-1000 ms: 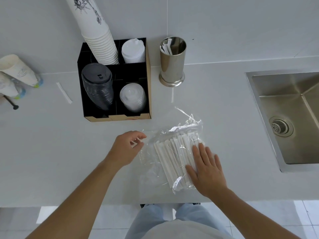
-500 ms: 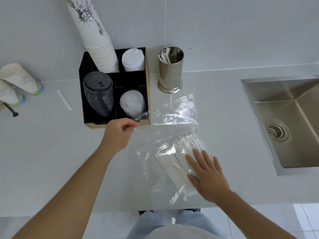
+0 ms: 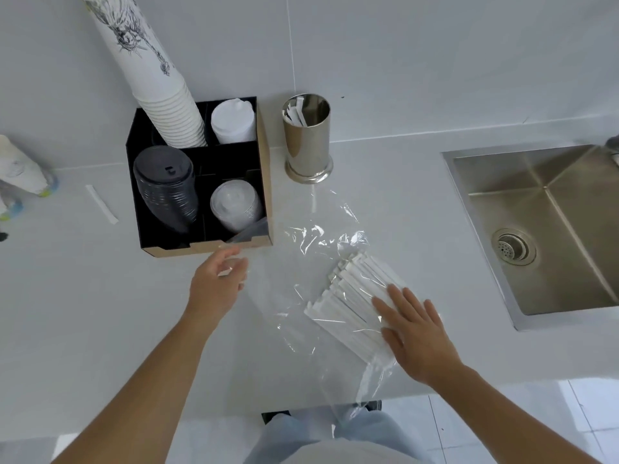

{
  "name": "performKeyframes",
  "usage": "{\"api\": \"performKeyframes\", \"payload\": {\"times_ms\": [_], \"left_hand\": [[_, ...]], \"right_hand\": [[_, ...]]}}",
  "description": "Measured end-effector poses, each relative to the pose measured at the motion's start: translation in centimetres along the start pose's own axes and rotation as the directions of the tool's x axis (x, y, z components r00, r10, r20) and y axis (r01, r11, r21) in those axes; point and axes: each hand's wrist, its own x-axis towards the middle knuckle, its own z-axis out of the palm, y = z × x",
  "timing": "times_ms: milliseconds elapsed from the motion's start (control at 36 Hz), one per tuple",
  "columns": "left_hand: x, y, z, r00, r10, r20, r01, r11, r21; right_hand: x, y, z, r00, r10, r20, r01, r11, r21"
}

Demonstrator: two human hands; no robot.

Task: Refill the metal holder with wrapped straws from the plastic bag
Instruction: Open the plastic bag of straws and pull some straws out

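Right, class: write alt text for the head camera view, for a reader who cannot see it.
A person's right hand presses flat on a bundle of wrapped straws in a clear plastic bag on a white counter, while the left hand pinches the bag's edge. Behind stand a metal holder and a black cup organizer.

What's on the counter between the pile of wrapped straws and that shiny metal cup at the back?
In the head view, only crinkled clear plastic bag covers the counter between the wrapped straws and the metal holder; nothing else lies there.

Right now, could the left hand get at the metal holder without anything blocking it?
Probably yes. The left hand sits in front of the black organizer, and the metal holder stands just right of it, with bare counter leading there.
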Motion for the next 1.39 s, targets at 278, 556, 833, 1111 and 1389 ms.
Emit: {"api": "performKeyframes", "payload": {"times_ms": [278, 556, 833, 1111, 1389], "left_hand": [[-4.2, -3.2, 3.6, 0.951, -0.307, -0.036, 0.296, 0.939, -0.175], [-7.9, -3.7, 6.1, 0.814, -0.544, 0.205, 0.575, 0.803, -0.155], [-9.4, -0.6, 7.6, 0.753, -0.536, 0.382, 0.637, 0.739, -0.218], [-9.1, 5.0, 9.6, 0.780, -0.415, 0.467, 0.593, 0.728, -0.343], [-8.1, 8.6, 11.3, 0.802, -0.329, 0.499, 0.512, 0.808, -0.291]], "right_hand": [[-2.9, -0.3, 0.3, 0.975, -0.154, -0.159, 0.169, 0.982, 0.085], [-5.2, -1.4, 1.6, 0.943, -0.317, -0.106, 0.321, 0.947, 0.026], [-5.7, -2.7, 3.2, 0.950, -0.297, -0.099, 0.297, 0.955, -0.017], [-5.4, -6.2, -0.7, 0.888, -0.016, -0.460, 0.246, 0.861, 0.445], [-4.6, -5.8, -6.5, 0.877, 0.236, -0.419, 0.035, 0.838, 0.545]]}}
